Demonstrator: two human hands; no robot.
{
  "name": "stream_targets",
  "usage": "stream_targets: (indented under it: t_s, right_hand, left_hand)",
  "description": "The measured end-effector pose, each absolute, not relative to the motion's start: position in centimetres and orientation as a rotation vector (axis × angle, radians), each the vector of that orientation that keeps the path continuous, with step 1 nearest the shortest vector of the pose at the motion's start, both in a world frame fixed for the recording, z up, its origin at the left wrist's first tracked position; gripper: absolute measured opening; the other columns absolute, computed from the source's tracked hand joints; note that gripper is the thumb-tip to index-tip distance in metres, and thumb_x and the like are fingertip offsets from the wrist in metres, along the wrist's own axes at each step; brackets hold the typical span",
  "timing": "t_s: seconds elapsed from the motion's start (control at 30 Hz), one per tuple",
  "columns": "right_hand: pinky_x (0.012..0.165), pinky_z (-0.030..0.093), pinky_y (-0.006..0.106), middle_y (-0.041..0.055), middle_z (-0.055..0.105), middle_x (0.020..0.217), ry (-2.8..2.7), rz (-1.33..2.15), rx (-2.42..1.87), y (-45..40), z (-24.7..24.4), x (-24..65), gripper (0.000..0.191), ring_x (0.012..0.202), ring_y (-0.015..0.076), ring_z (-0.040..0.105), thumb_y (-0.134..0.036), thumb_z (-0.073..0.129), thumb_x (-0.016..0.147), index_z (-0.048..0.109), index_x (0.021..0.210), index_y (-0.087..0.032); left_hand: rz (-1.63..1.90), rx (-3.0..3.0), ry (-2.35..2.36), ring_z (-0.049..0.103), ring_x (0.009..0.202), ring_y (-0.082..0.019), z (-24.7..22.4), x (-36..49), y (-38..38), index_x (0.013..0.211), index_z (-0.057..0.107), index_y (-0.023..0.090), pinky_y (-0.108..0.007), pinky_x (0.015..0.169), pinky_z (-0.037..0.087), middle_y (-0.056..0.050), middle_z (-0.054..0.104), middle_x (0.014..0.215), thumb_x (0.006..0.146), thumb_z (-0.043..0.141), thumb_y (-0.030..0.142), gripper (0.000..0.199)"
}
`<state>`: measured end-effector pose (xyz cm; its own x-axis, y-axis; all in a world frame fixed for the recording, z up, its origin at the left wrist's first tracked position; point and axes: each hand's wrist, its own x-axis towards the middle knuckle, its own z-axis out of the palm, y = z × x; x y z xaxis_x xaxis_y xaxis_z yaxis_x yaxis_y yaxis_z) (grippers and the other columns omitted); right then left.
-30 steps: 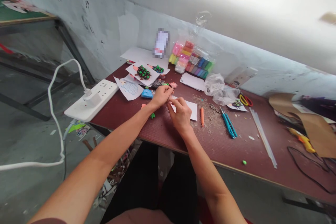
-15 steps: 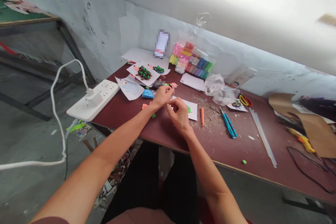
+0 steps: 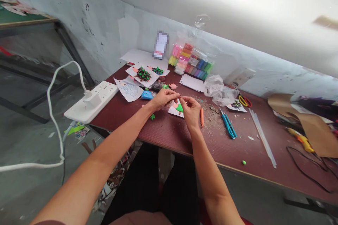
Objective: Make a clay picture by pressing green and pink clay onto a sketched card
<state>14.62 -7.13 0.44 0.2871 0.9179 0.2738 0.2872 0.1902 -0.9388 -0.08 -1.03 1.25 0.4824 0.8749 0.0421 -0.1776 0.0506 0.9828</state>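
Note:
My left hand [image 3: 164, 99] and my right hand [image 3: 191, 109] meet at the fingertips above the table, both closed in a pinch. Whatever is between the fingers is too small to make out. Just below them lies a white card [image 3: 172, 111] bearing a green clay shape [image 3: 180, 108] with orange bits, partly hidden by my right hand. An orange stick [image 3: 202, 117] lies to the right of that hand. Near my left wrist are a green clay lump [image 3: 152, 116] and a blue packet [image 3: 147, 94]. A pink clay lump [image 3: 173, 86] sits behind the hands.
Cards with clay hedgehogs [image 3: 143, 74] and a hedgehog drawing [image 3: 129, 90] lie back left, by a white power strip [image 3: 92, 102]. Coloured clay packs [image 3: 196, 66] stand at the wall. Blue cutters [image 3: 228, 123], scissors [image 3: 245, 101], glue sticks [image 3: 262, 139] and a glue gun [image 3: 301, 139] lie rightward.
My right hand has shifted right and slightly up, and my left hand's fingers now point right to meet it. More of the green shape on the card shows. The view has shifted slightly.

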Motion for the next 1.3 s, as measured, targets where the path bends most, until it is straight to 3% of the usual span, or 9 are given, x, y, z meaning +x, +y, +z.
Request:
stream_targets:
  t_s: [0.17,0.33,0.5,0.8,1.1,1.3]
  right_hand:
    - [0.053,0.046,0.026,0.0028,0.068,0.081,-1.289,0.569,-1.336,-7.1,0.2,14.7,0.033,0.061,0.0119,0.051,-0.051,0.072,0.084,0.071,0.083,-0.018]
    - [0.045,0.039,0.022,-0.0017,0.062,0.077,-1.293,0.583,-1.345,-7.2,0.4,14.8,0.035,0.055,0.0098,0.047,-0.053,0.076,0.081,0.065,0.084,-0.020]
    - [0.048,0.041,0.024,0.0005,0.064,0.089,-1.380,0.529,-1.299,-7.2,0.6,14.9,0.032,0.058,0.0096,0.048,-0.052,0.075,0.085,0.071,0.090,-0.021]
    - [0.060,0.044,0.028,0.0019,0.065,0.084,-1.566,0.280,-1.316,-7.6,0.7,15.4,0.024,0.061,0.0113,0.052,-0.042,0.070,0.094,0.077,0.084,-0.021]
    - [0.056,0.048,0.027,0.0039,0.070,0.095,-1.600,0.456,-1.232,-7.6,0.5,15.5,0.017,0.065,0.0124,0.057,-0.037,0.073,0.090,0.079,0.097,-0.023]
    - [0.051,0.046,0.027,0.0033,0.070,0.090,-1.493,0.565,-1.208,-7.6,0.4,15.4,0.022,0.061,0.0125,0.057,-0.044,0.075,0.087,0.079,0.092,-0.023]
  left_hand:
    - [0.864,1.323,0.676,0.040,0.038,-0.005,0.8,-0.1,-0.9,0.064,0.070,0.011,-0.020,0.039,0.025,0.001,0.055,0.049,0.083,0.081,0.050,0.045]
    - [0.808,1.306,0.637,0.041,0.041,-0.004,0.6,-0.3,-0.5,0.070,0.071,0.009,-0.018,0.041,0.026,-0.001,0.063,0.058,0.078,0.086,0.046,0.041]
    - [0.770,1.323,0.611,0.042,0.042,-0.004,1.0,-1.0,-0.4,0.069,0.070,0.009,-0.018,0.043,0.028,0.000,0.060,0.055,0.080,0.086,0.042,0.038]
    - [0.722,1.324,0.585,0.041,0.042,-0.004,0.8,-1.3,0.0,0.066,0.071,0.010,-0.019,0.043,0.028,0.001,0.057,0.052,0.077,0.089,0.044,0.041]
    - [0.743,1.220,0.617,0.036,0.039,-0.003,0.8,-1.5,0.2,0.069,0.069,0.011,-0.019,0.040,0.021,0.005,0.053,0.049,0.062,0.096,0.039,0.039]
    - [0.740,1.361,0.635,0.038,0.042,-0.004,1.3,-1.8,0.0,0.072,0.074,0.009,-0.020,0.042,0.021,0.000,0.060,0.056,0.070,0.092,0.048,0.043]
